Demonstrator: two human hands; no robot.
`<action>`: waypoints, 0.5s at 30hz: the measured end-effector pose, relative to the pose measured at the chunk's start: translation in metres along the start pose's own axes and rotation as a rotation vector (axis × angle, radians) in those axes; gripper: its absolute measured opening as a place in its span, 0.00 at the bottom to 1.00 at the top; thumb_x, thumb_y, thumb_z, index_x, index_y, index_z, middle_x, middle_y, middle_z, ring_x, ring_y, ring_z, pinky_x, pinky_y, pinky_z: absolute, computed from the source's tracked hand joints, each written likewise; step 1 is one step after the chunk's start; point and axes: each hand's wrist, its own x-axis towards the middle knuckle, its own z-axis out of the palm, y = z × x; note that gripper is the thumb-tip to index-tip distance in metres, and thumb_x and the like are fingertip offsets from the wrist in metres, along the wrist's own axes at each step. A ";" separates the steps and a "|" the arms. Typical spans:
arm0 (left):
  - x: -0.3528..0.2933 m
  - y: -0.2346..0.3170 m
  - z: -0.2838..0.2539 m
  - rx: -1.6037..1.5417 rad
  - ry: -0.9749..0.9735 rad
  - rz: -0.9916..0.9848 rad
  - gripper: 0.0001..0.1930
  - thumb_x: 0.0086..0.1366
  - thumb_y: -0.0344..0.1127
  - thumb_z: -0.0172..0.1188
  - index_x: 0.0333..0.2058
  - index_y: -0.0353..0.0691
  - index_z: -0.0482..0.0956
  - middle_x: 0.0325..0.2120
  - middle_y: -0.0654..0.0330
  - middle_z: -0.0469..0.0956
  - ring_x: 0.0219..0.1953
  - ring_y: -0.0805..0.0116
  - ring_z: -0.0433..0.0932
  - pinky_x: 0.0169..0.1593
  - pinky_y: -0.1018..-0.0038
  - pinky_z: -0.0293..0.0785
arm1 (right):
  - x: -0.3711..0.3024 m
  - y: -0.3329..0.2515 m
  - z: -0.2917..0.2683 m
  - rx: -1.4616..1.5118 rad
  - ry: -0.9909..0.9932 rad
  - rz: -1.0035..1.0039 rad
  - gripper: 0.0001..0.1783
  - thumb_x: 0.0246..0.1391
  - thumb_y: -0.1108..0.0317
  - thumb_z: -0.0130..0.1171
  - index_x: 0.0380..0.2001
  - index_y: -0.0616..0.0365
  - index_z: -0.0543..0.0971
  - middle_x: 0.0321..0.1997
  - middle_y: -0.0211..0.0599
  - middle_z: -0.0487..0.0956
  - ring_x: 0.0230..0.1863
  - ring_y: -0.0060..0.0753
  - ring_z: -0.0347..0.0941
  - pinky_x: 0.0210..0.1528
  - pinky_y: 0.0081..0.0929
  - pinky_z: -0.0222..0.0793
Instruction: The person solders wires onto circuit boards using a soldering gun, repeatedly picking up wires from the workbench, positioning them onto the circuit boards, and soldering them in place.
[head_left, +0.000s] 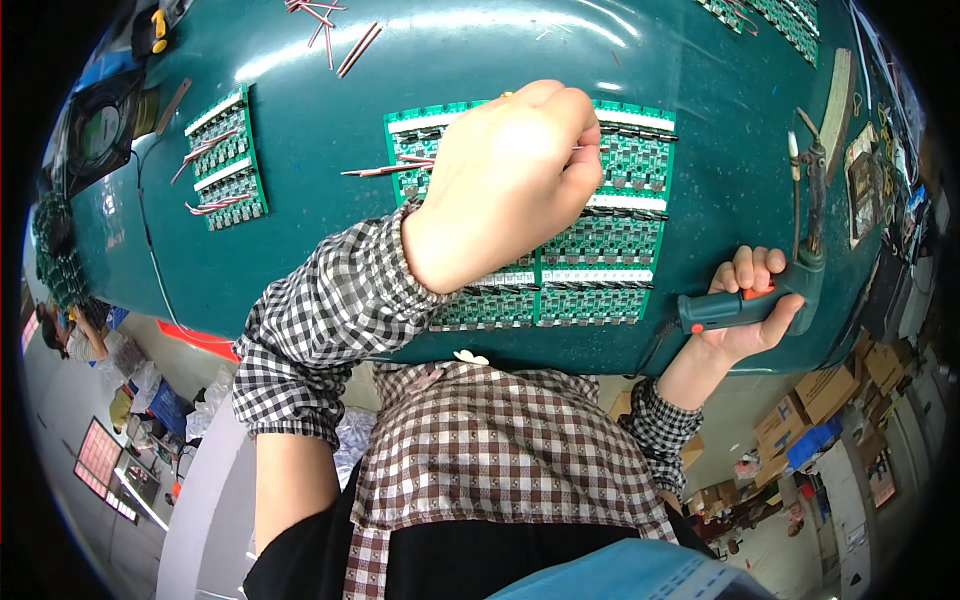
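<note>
My left hand [510,180] is closed in a pinch above a large panel of green circuit boards [600,255] with white connector strips and rows of black wires. What its fingertips hold is hidden or too small to name. Red, white and black wires [375,171] stick out past the panel's left edge, beside that hand. On the right, my right hand [742,338] is wrapped round a dark green soldering gun [712,312] with an orange trigger. The gun's metal front end [815,200] points toward the far side of the table.
A smaller circuit board panel [225,160] with red and white wires lies at the left of the green table [310,130]. Loose wires [358,50] are at the far side. A black fan [105,130] stands far left, and a wooden strip [838,95] lies far right.
</note>
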 end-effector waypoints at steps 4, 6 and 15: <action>0.001 0.007 0.000 -0.036 0.022 0.008 0.05 0.52 0.25 0.63 0.26 0.39 0.75 0.23 0.60 0.75 0.24 0.66 0.78 0.28 0.72 0.73 | -0.001 0.000 -0.002 -0.001 -0.002 0.001 0.26 0.61 0.49 0.60 0.47 0.62 0.71 0.33 0.31 0.71 0.37 0.28 0.68 0.37 0.26 0.73; 0.002 0.007 0.006 -0.015 0.042 0.036 0.05 0.52 0.24 0.63 0.26 0.39 0.75 0.23 0.60 0.75 0.24 0.66 0.78 0.28 0.71 0.73 | -0.001 -0.001 -0.002 -0.013 0.000 -0.004 0.26 0.61 0.48 0.59 0.47 0.62 0.71 0.33 0.31 0.71 0.38 0.28 0.68 0.37 0.26 0.73; 0.000 0.000 0.014 -0.048 0.042 0.042 0.06 0.51 0.24 0.63 0.26 0.38 0.75 0.23 0.60 0.75 0.24 0.65 0.78 0.27 0.71 0.74 | -0.008 -0.008 0.015 -0.046 0.055 0.045 0.27 0.63 0.49 0.55 0.48 0.66 0.69 0.35 0.35 0.71 0.40 0.33 0.70 0.39 0.32 0.78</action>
